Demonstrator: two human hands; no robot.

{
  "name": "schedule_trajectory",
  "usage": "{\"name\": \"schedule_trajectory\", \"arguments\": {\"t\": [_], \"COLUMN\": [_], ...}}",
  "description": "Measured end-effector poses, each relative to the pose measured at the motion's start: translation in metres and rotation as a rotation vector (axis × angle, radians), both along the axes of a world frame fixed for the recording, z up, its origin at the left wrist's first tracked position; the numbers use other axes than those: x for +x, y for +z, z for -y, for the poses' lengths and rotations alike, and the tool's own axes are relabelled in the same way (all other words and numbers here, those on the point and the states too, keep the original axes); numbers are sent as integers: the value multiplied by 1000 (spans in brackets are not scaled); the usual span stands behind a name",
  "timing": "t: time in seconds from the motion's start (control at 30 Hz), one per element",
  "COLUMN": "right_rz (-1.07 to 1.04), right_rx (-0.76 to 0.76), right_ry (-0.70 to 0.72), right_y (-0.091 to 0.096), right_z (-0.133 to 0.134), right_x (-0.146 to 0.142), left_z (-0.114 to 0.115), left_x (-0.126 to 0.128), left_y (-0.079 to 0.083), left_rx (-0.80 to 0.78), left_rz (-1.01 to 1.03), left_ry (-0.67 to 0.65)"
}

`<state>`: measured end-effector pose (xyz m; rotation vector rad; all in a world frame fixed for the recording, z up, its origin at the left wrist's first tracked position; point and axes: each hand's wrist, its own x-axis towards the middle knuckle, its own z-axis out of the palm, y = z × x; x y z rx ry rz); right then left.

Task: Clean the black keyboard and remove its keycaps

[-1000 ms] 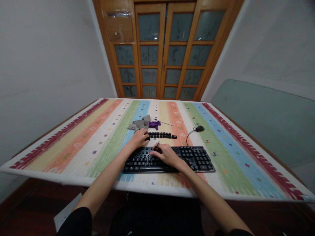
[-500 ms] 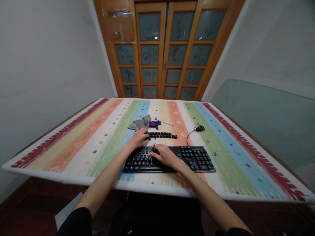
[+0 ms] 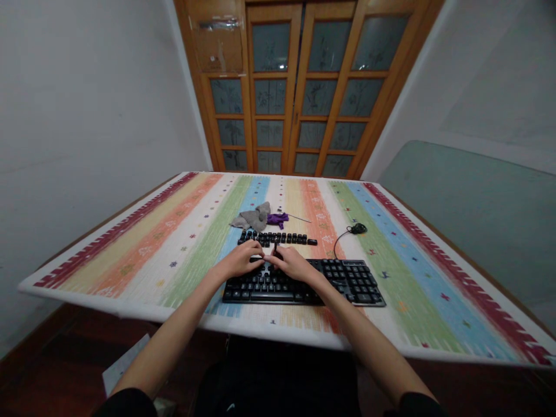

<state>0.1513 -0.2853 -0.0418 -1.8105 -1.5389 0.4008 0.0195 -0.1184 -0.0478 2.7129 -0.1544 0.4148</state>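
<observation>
A black keyboard (image 3: 278,296) lies flat near the table's front edge, with some upper keycaps gone and small posts showing. Over its top left rim, my left hand (image 3: 241,259) is closed, thumb and fingers pinched together. What it pinches, if anything, is hidden. My right hand (image 3: 292,264) is closed beside it, holding a small dark object (image 3: 275,248) upright, too small to name. The two hands' fingertips nearly meet. Just beyond them, loose black keycaps (image 3: 289,238) stand in two rows on the cloth.
Behind the keycaps lie a grey cloth (image 3: 254,219), a purple cloth (image 3: 278,219) and a thin rod (image 3: 299,218). The keyboard's coiled cable (image 3: 358,229) rests at the right. A striped tablecloth (image 3: 182,255) covers the table. Wooden doors (image 3: 297,104) stand at the far end.
My left hand has drawn back from the keycap rows to the keyboard's upper edge. The right hand has moved slightly up towards it, the dark object now upright. The view has shifted slightly.
</observation>
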Motion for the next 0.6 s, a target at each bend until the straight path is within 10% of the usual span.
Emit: {"name": "schedule_trajectory", "arguments": {"t": [0.6], "right_rz": [-70], "right_rx": [118], "right_ry": [-6], "right_y": [19], "right_z": [12], "right_x": [7], "left_z": [25], "left_x": [0], "left_y": [21], "left_rx": [-144], "left_rz": [-50], "left_ry": [-88]}}
